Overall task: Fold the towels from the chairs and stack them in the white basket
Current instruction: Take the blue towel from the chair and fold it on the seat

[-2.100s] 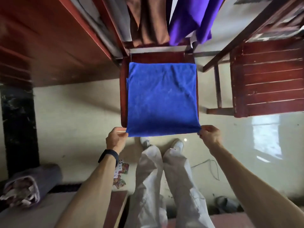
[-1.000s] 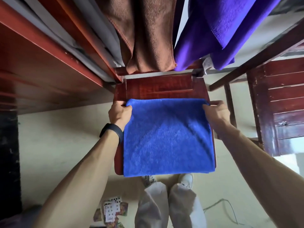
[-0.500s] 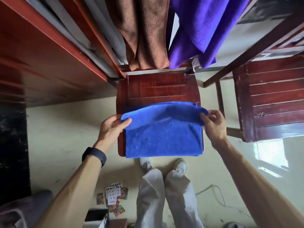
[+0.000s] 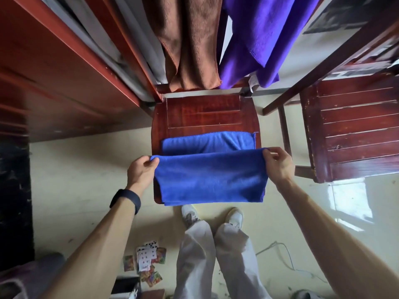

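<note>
A blue towel lies on the front half of a red wooden chair seat. My left hand pinches its raised left corner and my right hand pinches the right corner. Between them the upper layer is lifted, with a lower layer showing behind it on the seat. A brown towel and a purple towel hang over the chair back. The white basket is not in view.
A second red slatted chair stands at the right. A red wooden table side runs along the left. Playing cards and a cable lie on the floor by my feet.
After folding the near edge to the far edge, both hands have pulled the far fold back toward me and lifted it off the seat; the towel now covers less of the seat.
</note>
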`<state>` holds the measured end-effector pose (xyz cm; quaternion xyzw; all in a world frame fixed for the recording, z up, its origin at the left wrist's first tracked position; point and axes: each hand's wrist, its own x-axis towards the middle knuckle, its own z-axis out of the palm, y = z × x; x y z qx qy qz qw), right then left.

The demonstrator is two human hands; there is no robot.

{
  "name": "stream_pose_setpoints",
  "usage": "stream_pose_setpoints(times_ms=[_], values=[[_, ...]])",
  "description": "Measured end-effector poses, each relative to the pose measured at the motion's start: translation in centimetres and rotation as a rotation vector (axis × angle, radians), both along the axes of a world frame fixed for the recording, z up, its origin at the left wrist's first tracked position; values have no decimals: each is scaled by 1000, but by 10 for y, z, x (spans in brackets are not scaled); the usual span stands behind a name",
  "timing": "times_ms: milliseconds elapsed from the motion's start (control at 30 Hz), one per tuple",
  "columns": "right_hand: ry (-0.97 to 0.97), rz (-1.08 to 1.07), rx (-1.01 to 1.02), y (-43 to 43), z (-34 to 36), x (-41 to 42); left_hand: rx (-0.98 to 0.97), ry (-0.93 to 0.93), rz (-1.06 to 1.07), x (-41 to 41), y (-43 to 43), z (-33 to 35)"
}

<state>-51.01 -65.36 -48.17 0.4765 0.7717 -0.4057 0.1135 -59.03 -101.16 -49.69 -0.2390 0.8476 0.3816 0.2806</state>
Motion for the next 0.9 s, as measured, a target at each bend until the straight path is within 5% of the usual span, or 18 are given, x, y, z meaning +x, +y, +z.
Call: stream_pose_setpoints(times_ms=[567,900], values=[[-11,153,97,16,-67,-52,-189,147,-10,-43,26,-61],[-70,599,360,15,-68,-57,-344,229,-373,-50,25,-57]])
